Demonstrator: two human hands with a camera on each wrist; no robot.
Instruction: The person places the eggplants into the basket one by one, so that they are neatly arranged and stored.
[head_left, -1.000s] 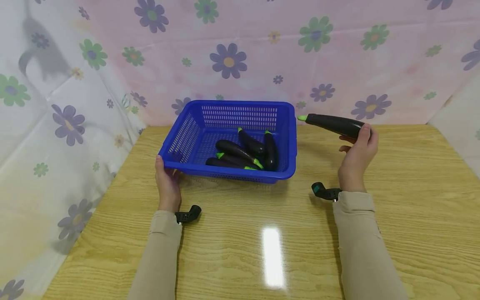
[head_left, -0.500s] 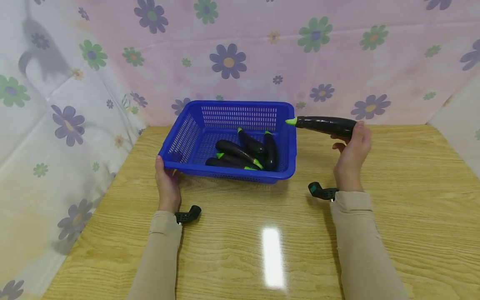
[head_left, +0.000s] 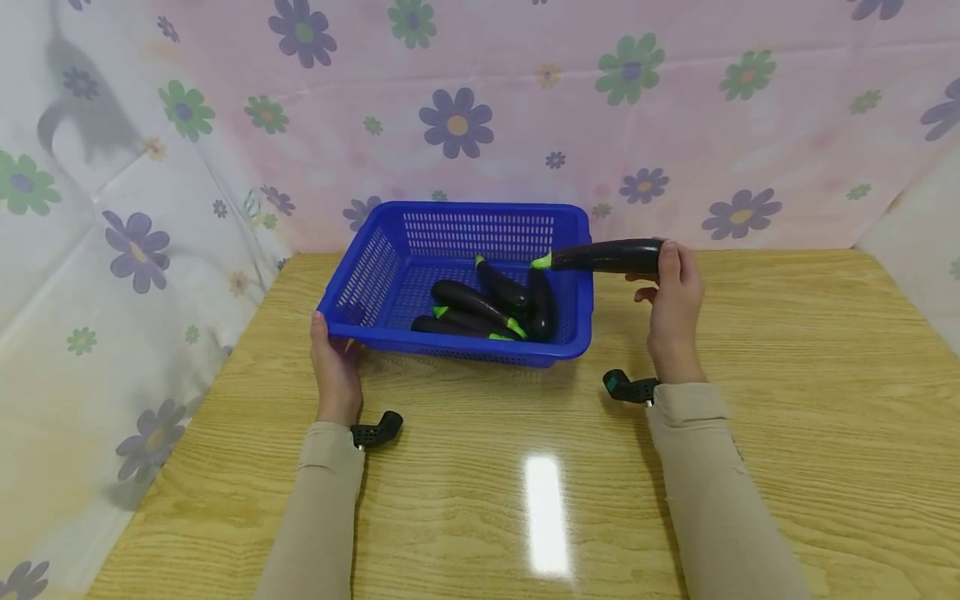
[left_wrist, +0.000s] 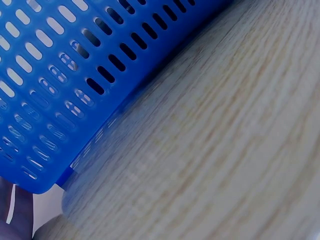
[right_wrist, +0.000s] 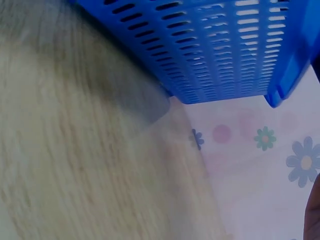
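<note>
A blue plastic basket [head_left: 465, 339] with slotted walls stands on the table, several dark eggplants [head_left: 468, 302] with green stems lying inside toward its right half. At the basket's front left corner my left hand [head_left: 336, 375] grips the rim, thumb on top and fingers below, partly hidden. My right hand [head_left: 677, 312] holds another eggplant [head_left: 611, 256] by its thick end, to the right of the basket. That eggplant lies nearly level across the right rim, its green stem pointing left over the inside. In the right wrist view only a sliver of the hand [right_wrist: 312, 212] shows.
The wooden table [head_left: 450, 500] extends around the basket on both sides and in front. A flowered cloth [head_left: 510, 100] hangs behind the table and along the left. Each wrist wears a small black camera mount [head_left: 378, 429].
My right hand has moved left with the eggplant, bringing its stem end from outside the basket to over its inside. My left hand and the basket have stayed in place.
</note>
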